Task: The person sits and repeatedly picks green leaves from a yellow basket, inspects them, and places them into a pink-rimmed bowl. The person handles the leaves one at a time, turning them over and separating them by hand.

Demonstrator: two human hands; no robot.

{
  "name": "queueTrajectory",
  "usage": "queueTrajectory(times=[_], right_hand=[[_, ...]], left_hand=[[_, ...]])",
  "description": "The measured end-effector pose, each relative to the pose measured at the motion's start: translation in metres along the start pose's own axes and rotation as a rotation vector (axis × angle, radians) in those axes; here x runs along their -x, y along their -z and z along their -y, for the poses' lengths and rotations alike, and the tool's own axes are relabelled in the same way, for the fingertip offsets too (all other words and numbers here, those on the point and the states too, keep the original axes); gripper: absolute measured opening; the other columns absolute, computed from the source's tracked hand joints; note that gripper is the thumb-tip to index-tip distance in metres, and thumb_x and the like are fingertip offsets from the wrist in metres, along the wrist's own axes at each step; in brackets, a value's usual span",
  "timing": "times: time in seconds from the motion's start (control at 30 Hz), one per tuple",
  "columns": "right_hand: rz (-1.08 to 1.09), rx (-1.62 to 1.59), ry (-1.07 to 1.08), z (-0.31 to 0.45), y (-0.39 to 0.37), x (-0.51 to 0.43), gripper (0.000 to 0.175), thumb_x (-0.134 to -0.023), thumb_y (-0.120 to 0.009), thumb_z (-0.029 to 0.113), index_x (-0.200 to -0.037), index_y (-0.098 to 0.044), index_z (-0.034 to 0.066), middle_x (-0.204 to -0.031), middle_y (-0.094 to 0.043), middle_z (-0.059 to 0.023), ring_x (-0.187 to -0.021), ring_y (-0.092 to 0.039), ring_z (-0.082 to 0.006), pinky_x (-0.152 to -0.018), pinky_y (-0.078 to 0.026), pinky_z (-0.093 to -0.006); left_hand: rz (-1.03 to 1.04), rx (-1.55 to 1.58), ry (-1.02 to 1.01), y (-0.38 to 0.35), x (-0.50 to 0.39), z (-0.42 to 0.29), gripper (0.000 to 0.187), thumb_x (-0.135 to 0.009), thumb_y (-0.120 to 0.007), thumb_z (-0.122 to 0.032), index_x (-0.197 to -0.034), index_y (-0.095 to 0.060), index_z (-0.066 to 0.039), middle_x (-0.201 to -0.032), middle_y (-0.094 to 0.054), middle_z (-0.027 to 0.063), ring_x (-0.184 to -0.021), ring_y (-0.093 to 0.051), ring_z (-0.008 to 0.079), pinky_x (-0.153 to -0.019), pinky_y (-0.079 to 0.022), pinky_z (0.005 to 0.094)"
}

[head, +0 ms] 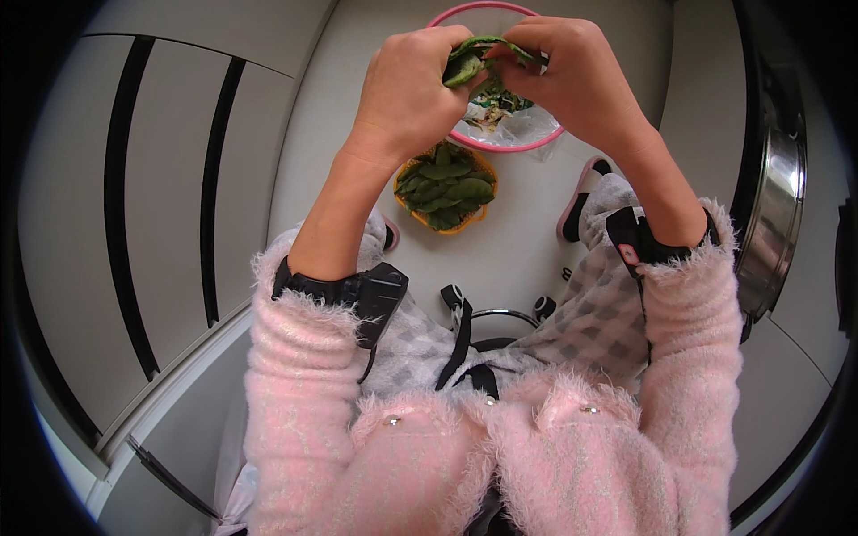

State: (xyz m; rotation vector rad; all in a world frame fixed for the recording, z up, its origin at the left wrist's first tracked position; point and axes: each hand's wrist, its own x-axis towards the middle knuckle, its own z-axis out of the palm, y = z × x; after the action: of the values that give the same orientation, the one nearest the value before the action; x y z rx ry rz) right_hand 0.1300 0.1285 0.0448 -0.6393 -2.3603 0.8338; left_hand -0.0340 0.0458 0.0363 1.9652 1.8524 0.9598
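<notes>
Above a pink-rimmed waste bin (493, 146), both my hands meet at a green flat bean pod (464, 70). Its near part lies between the thumb and fingers of my left hand (415, 90). The fingertips of my right hand (576, 77) pinch the far end, where a curved green strip (493, 41) arches between the hands. Whether that strip is part of the same pod is hard to tell, since my fingers cover some of it. Below my left hand, a yellow-orange plastic basket (462, 229) on the floor holds several flat green pods (446, 187).
A clear plastic bag (526, 128) lines the bin, with vegetable scraps (495, 110) inside. Pale cabinets (174, 167) with dark handle strips stand at left. A shiny metal pot-like object (774, 214) is at right. Castors (452, 295) show between my legs.
</notes>
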Motion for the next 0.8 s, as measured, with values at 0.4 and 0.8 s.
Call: queueTrajectory(times=[0.4,0.8], right_hand=[[-0.294,-0.692,-0.482,0.003,-0.013,-0.005,0.009,-0.079,-0.067,0.004,-0.073,-0.064,-0.0027,-0.063,-0.061,-0.0008,-0.055,-0.054,-0.0061,-0.050,-0.043,-0.0210],[-0.353,-0.115,-0.056,-0.005,-0.005,0.002,0.006,-0.079,-0.068,0.002,-0.076,-0.065,-0.0029,-0.067,-0.063,-0.0030,-0.054,-0.055,-0.0079,-0.051,-0.044,-0.0209]], left_hand=[[-0.297,0.713,0.278,-0.011,0.001,-0.003,0.013,-0.080,-0.071,-0.005,-0.089,-0.064,0.001,-0.078,-0.066,0.0057,-0.066,-0.062,0.0121,-0.060,-0.050,0.0256],[-0.474,1.101,0.536,-0.009,0.001,0.015,0.015,-0.083,-0.070,-0.007,-0.090,-0.061,0.001,-0.081,-0.065,0.0080,-0.066,-0.064,0.0161,-0.056,-0.054,0.0309]])
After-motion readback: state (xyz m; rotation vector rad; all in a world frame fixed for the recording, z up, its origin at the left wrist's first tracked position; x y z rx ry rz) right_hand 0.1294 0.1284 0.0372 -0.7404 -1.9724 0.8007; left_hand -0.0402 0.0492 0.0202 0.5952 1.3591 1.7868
